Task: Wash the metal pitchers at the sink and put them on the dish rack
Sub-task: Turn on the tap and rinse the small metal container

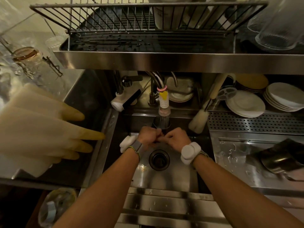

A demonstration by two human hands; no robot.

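1. We're at the stainless steel sink (pixel 164 178). The small dark metal pitcher (pixel 162 124) sits right under the white ribbed tap nozzle (pixel 164 105) with water streaming onto it. It is low in the basin, just beyond the round black drain (pixel 159 159).
2. The left hand (pixel 146 136) is curled tight, knuckles up, closed on the pitcher's near end. The right hand (pixel 176 139) comes in from the other side, fingers bent and tucked against the same spot, so the two hands touch. It looks like a pinch on the near edge, though the fingers blur together there and I can't make out which part each one has.
3. Both forearms run in from the bottom of the view, wrists roughly level, each wearing a white padded wristband (pixel 190 152). The hands meet on the centre line.
4. To rinse it well, I'd turn the pitcher so the stream reaches inside the mouth as well as the wall. Then rub where the fingers cover, and tip it to drain before lifting. Wet steel is likely slippery, so a full wrap beats a fingertip pinch.
5. The next stop would be the wire dish rack (pixel 131 18) on the shelf above the tap. That means lifting up and over, minding the nozzle.
6. A larger shiny metal pitcher (pixel 278 160) lies on its side on the wet right-hand counter, well apart from the hands. I'd judge it is waiting its turn.
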